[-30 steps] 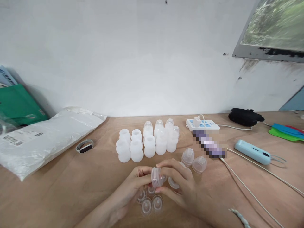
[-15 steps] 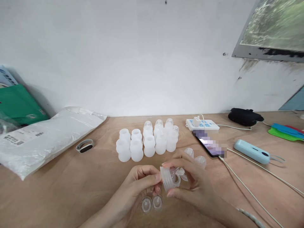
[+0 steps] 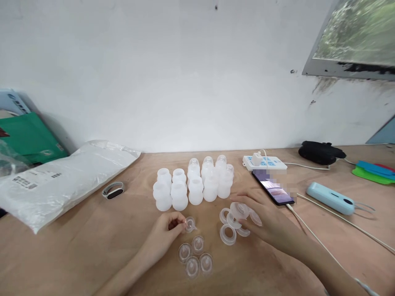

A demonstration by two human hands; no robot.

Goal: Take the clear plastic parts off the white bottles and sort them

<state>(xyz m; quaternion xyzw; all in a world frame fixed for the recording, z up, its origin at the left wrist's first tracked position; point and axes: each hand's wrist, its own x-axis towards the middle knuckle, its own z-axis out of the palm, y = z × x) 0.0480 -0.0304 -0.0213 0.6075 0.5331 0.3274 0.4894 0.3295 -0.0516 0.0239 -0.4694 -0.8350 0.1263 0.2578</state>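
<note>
Currently my left hand (image 3: 165,234) is closed in a pinch on one small clear teat (image 3: 190,224), held close to the counter (image 3: 92,246). My right hand (image 3: 268,222) lies with its fingers loosely extended on the pile of clear rings (image 3: 231,224), touching it; no closed grasp is visible. Four loose teats (image 3: 195,259) lie just beside the left hand.

Status, as I judge it: in the bottle group (image 3: 194,191), the units nearer the phone (image 3: 273,189) carry domed tops and appear complete. The four units on the far side stand open-necked. Remaining: those four, plus the loose teats and rings.
</note>
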